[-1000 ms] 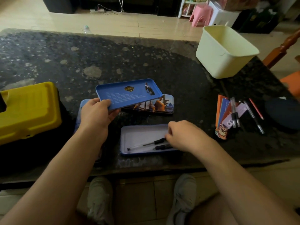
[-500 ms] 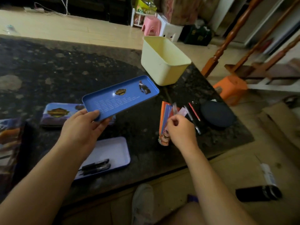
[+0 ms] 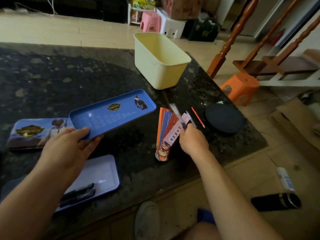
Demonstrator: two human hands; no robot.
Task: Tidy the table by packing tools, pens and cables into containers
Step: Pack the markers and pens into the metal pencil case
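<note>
Dark stone table [image 3: 86, 75] — pale tray [image 3: 100, 168] holds perhaps two pens [image 3: 83, 187].

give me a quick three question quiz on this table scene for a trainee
1. True or false: the left hand holds the blue lid.
2. The right hand has its grip on: A a pen, B scissors, C a cable.
3. Between which two things does the red pencil lie?
Key: 1 true; 2 A; 3 the fanned cards and the dark disc.
</note>
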